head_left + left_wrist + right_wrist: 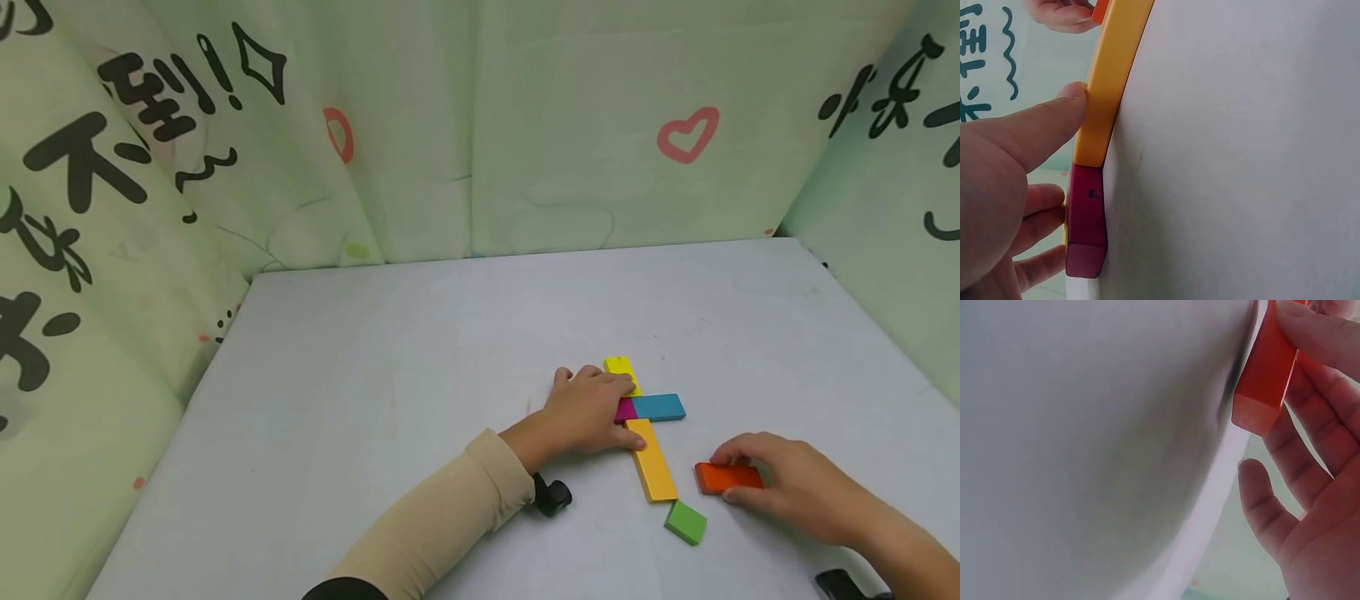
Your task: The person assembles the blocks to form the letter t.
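On the white tabletop, my left hand (588,410) lies over a row of flat blocks. Its thumb touches the orange-yellow block (651,467), and its other fingers reach over the magenta block (1086,219) to the yellow block (619,365). A blue block (660,407) extends right from the magenta one, which the hand partly covers in the head view. Near the lower end of the orange-yellow block lies a green block (686,522). To the right, my right hand (806,483) pinches a red-orange block (723,477) between thumb and fingers, low over the table.
Pale green curtains (540,125) with black lettering and red hearts hang behind and at both sides of the white table (375,375). A black wrist device (552,496) sits under the left wrist, and another dark one (838,583) is by the right.
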